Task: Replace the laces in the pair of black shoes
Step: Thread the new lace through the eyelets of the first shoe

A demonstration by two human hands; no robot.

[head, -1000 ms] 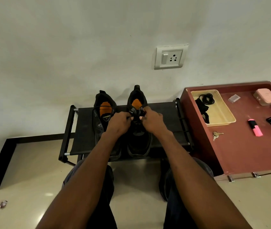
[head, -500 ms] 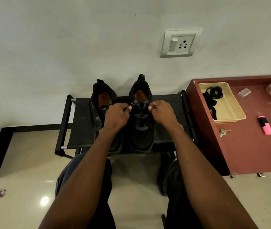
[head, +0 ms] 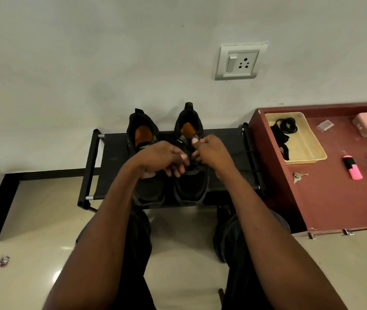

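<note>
Black lace [head: 190, 154] pinched between left hand [head: 162, 158] and right hand [head: 211, 153].

I am looking into a home, likely an entryway: a low shoe rack [head: 111, 166] against a plain wall with a socket [head: 240, 61], tiled floor [head: 32, 220], and a red cabinet [head: 325, 198] holding keys [head: 299, 176] and a tray [head: 312, 151].

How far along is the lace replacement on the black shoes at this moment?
Nothing looks finished. In hand: the left hand and right hand work the lace area of the right-side black shoe. Still left: the other black shoe. Coiled black laces wait in the beige plastic tray.
</note>
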